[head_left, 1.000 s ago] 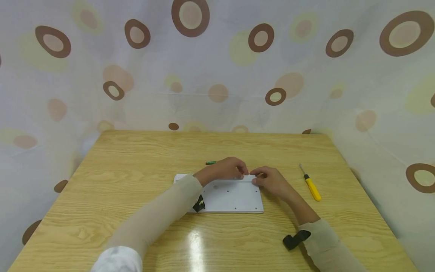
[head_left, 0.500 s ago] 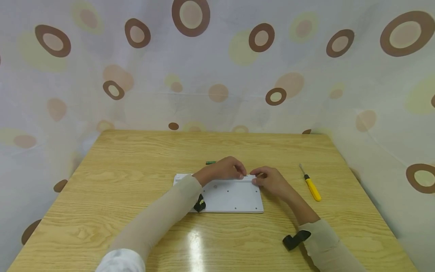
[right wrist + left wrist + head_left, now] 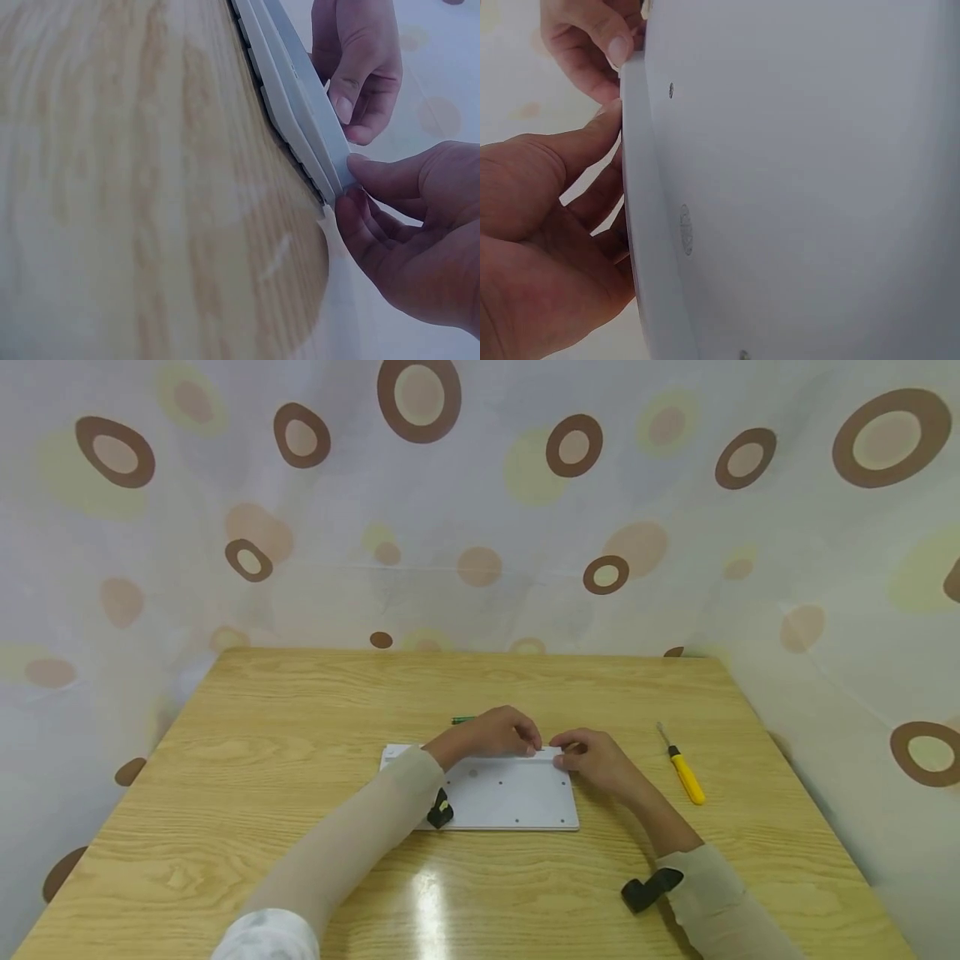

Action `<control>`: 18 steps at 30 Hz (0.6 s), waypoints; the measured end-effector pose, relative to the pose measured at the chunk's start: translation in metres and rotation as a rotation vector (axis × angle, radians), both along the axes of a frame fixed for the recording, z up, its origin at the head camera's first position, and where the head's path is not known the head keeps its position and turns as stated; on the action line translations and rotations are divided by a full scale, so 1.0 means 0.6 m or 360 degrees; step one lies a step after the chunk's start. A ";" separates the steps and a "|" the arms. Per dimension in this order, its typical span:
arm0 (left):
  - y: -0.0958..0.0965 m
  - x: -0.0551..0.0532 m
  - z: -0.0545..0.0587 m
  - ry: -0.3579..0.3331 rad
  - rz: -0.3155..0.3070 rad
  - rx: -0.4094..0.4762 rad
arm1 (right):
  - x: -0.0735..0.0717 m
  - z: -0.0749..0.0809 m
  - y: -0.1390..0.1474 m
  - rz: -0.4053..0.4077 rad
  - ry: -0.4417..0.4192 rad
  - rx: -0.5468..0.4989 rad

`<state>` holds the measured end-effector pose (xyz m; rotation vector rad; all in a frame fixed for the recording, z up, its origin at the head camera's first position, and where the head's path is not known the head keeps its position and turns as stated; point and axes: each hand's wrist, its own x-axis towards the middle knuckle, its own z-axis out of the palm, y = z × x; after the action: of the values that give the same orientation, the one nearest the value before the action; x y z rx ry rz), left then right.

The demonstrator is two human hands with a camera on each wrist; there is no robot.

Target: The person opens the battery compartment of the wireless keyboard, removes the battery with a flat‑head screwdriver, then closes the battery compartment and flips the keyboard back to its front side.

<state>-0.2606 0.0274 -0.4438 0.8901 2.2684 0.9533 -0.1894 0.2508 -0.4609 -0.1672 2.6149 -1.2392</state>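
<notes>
A white keyboard [image 3: 517,797] lies face down on the table, small screw holes dotting its back. Dark key gaps show along its underside [image 3: 262,90] in the right wrist view. My left hand [image 3: 502,732] reaches across to its far edge; in the left wrist view the thumb touches the rim and the curled fingers go behind it. At the far right corner my right hand [image 3: 600,762] pinches the keyboard between thumb and fingers. The two hands are close together but apart. Whether a small part sits between the left fingertips is hidden.
Just beyond the left wrist lies a small green cylinder [image 3: 462,720], like a battery, partly hidden. A yellow-handled screwdriver [image 3: 686,777] rests to the right of the right hand. A patterned sheet [image 3: 480,527] hangs behind the wooden table [image 3: 225,760].
My left hand has shifted very slightly left along the keyboard's far edge. The right hand keeps its place at the corner. The head view has moved a little.
</notes>
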 end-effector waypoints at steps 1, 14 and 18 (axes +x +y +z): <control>0.001 -0.001 0.000 0.0006 -0.0002 -0.0002 | 0.000 0.000 0.000 -0.0001 0.0001 -0.0001; 0.040 0.008 -0.003 0.0136 -0.0008 0.0005 | 0.054 0.010 0.015 -0.0061 -0.0035 -0.0034; 0.051 0.015 -0.006 0.0176 0.0023 -0.0058 | 0.074 0.011 0.013 -0.0020 -0.0059 -0.0043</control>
<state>-0.2517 0.0582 -0.4475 0.9332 2.3801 0.8863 -0.1449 0.2583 -0.4540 -0.1313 2.5729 -1.2697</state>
